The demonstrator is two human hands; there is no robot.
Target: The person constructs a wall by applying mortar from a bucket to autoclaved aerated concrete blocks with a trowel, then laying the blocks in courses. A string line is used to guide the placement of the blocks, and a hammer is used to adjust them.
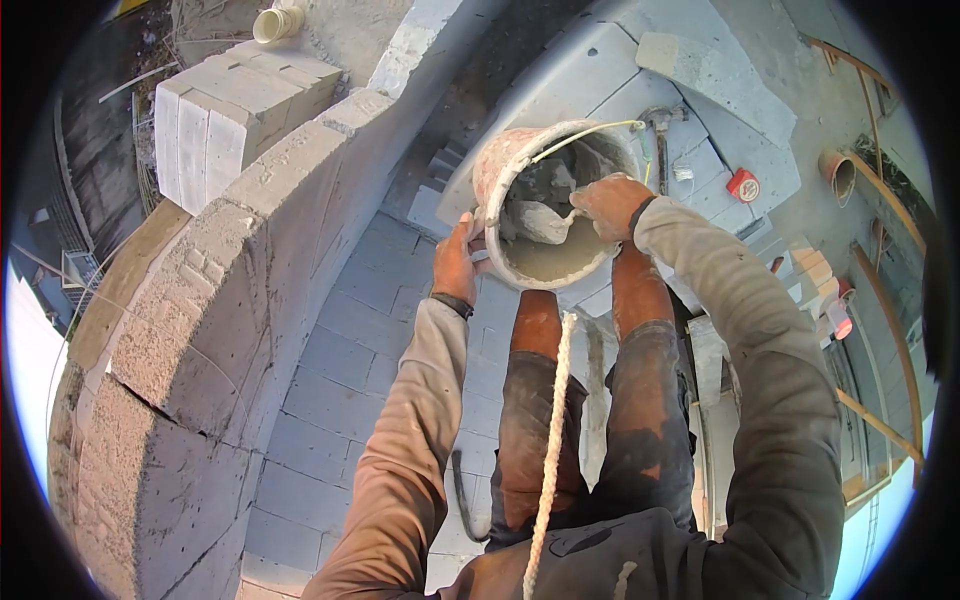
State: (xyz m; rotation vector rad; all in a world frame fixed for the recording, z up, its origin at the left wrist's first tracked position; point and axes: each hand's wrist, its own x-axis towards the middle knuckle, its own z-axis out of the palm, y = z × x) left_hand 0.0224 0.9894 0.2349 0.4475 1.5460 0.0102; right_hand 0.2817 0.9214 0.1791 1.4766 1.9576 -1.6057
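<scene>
A mortar-crusted bucket (488, 170) is tilted toward me in front of my knees, with grey wet mix (560, 258) inside. My left hand (458, 262) holds the bucket's left rim, fingers on the outer wall. Over the right side of the opening, my right hand (610, 205) is closed on a trowel (541, 222), whose mortar-coated blade lies inside the bucket. Its handle is hidden in my fist. The bucket's thin yellowish wire handle (585, 140) rests across the far rim.
A curved block wall (210, 290) runs along the left, with stacked blocks (235, 115) beyond it. A hammer (661, 140) and a red tape measure (743, 185) lie on blocks at the right. A rope (555, 430) hangs before me. Wooden rails (890, 205) stand far right.
</scene>
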